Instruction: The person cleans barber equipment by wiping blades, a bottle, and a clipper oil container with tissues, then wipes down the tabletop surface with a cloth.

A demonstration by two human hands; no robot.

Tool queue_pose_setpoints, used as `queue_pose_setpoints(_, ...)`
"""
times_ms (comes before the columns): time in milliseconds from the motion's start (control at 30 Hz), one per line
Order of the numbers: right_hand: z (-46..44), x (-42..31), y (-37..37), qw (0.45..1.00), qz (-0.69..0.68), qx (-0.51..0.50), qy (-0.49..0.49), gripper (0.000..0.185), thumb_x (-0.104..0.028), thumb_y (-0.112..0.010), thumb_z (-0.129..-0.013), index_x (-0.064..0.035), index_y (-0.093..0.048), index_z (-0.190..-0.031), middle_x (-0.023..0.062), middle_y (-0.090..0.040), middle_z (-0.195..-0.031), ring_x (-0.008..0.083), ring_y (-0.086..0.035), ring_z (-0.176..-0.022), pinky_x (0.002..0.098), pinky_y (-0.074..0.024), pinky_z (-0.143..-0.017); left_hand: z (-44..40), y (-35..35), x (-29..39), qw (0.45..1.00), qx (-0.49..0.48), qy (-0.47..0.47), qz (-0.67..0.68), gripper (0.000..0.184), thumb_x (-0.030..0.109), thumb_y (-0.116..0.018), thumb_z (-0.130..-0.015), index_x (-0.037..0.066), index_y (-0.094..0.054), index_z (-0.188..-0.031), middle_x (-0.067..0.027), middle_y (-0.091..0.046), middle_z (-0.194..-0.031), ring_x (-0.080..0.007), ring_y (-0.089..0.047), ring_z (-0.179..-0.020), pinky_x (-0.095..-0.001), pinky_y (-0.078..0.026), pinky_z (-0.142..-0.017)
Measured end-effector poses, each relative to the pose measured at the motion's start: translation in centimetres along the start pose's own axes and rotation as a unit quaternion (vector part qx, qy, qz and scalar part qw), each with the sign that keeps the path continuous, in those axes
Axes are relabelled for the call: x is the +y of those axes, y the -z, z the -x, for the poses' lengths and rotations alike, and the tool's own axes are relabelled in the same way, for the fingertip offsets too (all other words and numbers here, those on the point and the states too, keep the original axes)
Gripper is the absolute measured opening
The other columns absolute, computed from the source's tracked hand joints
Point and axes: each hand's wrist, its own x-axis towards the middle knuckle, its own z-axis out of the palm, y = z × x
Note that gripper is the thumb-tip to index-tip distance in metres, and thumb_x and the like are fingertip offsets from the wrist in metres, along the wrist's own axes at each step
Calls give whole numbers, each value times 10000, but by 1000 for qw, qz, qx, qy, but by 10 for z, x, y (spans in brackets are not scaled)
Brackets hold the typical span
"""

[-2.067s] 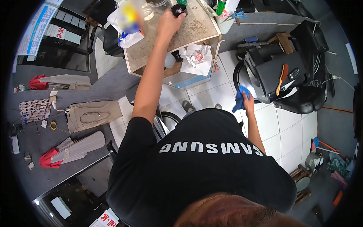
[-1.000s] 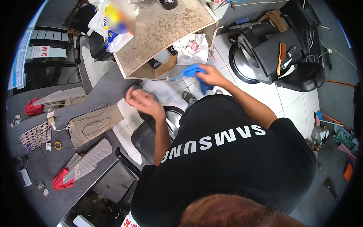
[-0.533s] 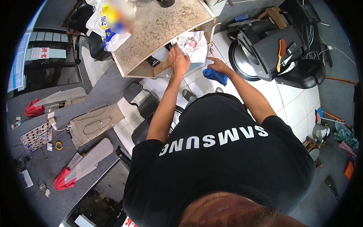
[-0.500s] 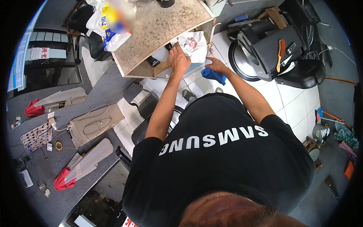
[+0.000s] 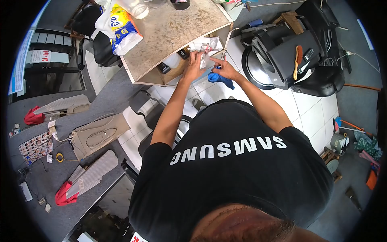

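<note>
My left hand (image 5: 194,67) reaches into an open compartment of the cabinet (image 5: 177,24), its fingers closed at a white sheet (image 5: 208,60) that looks like thin paper or plastic. A red-and-white packet (image 5: 207,49) lies by its fingertips. Beside it, my right hand (image 5: 226,71) has the index finger stretched toward the sheet. A blue cloth (image 5: 221,80) hangs from the curled fingers of that hand. Left of my left hand, the compartment holds a translucent white container (image 5: 172,61) and a dark object (image 5: 163,67).
On the cabinet top are a yellow-and-blue bag (image 5: 123,30), a clear jar (image 5: 139,10) and a black bowl (image 5: 180,4). A salon chair (image 5: 274,60) with a wooden-handled brush (image 5: 298,62) stands at right. At left, a grey counter (image 5: 44,177) carries cables and folded cloths.
The white sheet was spread wide and now looks folded or bunched. My right hand has moved left toward my left hand, bringing the blue cloth along.
</note>
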Motion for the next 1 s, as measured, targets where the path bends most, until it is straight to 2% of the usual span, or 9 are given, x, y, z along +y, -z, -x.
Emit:
queue_pose_setpoints(67, 8, -43, 11, 999, 16, -29, -13, 693, -233, -711, -869, -256, -535, -1539, 100, -713, -1078, 205, -680, -887, 345, -538, -879, -2, -14, -17, 999, 36, -32, 22, 673, 80, -814, -813, 53, -454, -1382, -227, -403, -1395, -457, -500, -1287, -494, -486, -1036)
queue_pose_setpoints(167, 3, -59, 12, 996, 82, 32, 8, 716, -213, -716, -849, -304, -537, -1536, 94, -712, -1113, 219, -687, -903, 357, -543, -900, -9, -15, -23, 995, 73, -23, 69, 379, 78, -744, -895, -18, -557, -1210, -255, -505, -1270, -472, -573, -1160, -496, -510, -945)
queue_pose_setpoints(267, -14, -39, 9, 978, 157, 110, 88, 632, -216, -714, -849, -206, -580, -1467, 114, -715, -1191, 290, -708, -980, 402, -546, -961, -17, -11, -20, 988, 141, -27, 53, 197, 68, -671, -953, -51, -595, -1091, -259, -579, -1137, -489, -625, -1047, -512, -538, -882)
queue_pose_setpoints(433, -29, -33, 6, 939, 223, 260, -7, 539, -288, -732, -853, -92, -623, -1343, 173, -689, -1277, 352, -697, -1084, 435, -542, -979, -34, -14, -27, 983, 179, 25, 43, 232, 19, -705, -898, -67, -590, -1079, -285, -611, -1129, -492, -608, -1078, -511, -530, -919)
queue_pose_setpoints(567, -40, -33, 5, 924, 252, 283, -51, 586, -420, -717, -887, -49, -606, -1326, 232, -700, -1229, 405, -677, -1149, 461, -543, -975, -44, -13, -24, 977, 182, 82, 75, 320, -17, -728, -852, -75, -596, -1138, -304, -613, -1220, -493, -593, -1156, -502, -525, -974)
queue_pose_setpoints(667, -46, -49, 4, 920, 233, 255, -188, 644, -491, -712, -852, -16, -629, -1280, 258, -697, -1244, 393, -681, -1169, 471, -538, -1003, -54, -24, -34, 971, 212, 84, 77, 405, -16, -738, -839, -73, -598, -1215, -325, -576, -1337, -484, -568, -1246, -489, -521, -1026)
queue_pose_setpoints(767, -54, -46, 1, 926, 206, 242, -206, 725, -539, -702, -851, 17, -626, -1309, 264, -708, -1225, 399, -680, -1175, 479, -535, -1009, -60, -36, -40, 962, 241, 126, -10, 601, 43, -799, -808, -5, -512, -1335, -270, -666, -1151, -443, -648, -1109, -483, -537, -977)
queue_pose_setpoints(867, -66, -37, -3, 928, 178, 218, -243, 700, -559, -686, -861, -64, -641, -1354, 261, -708, -1228, 397, -676, -1187, 478, -532, -1019, -66, -21, -28, 962, 118, 239, 66, 541, 73, -763, -828, -44, -580, -1323, -340, -684, -1171, -479, -659, -1125, -499, -509, -1061)
queue_pose_setpoints(1000, -70, -31, -6, 939, 197, 227, -167, 569, -550, -667, -886, -218, -680, -1347, 236, -673, -1318, 383, -678, -1192, 477, -537, -1016, -68, -28, -36, 967, 159, 199, 19, 528, 88, -756, -828, -24, -592, -1317, -312, -720, -1085, -476, -687, -1053, -511, -524, -1021)
